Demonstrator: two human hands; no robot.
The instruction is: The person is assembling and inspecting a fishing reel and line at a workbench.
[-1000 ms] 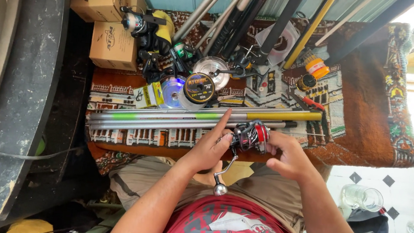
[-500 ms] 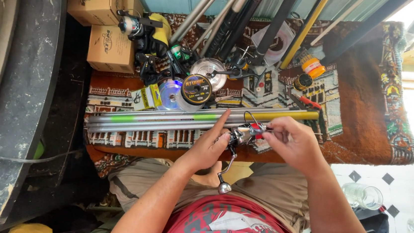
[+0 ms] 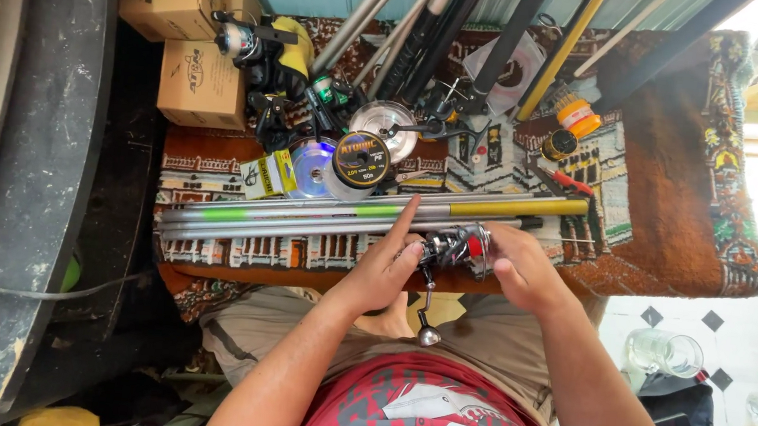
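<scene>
Head view: two closed cardboard boxes are stacked at the upper left of the surface, which is covered by a patterned rug; their contents cannot be seen. A clear glass jar is seen on the tiled floor at the lower right, lying on its side and apparently holding nothing. Line spools and spare reels are spread between the boxes and a bundle of rods leaning at the top.

A fishing reel is held at the near edge of the surface, between both hands. The left hand is closed around the reel's left side, with the index finger stretched up towards the rods. The grip of the right hand is wrapped around the reel's right side. The reel's crank handle is pointed down towards the person's lap, ending in a round knob.

Just beyond the reel, a telescopic rod is laid with its long axis running left to right across the surface, its yellow end to the right.
</scene>
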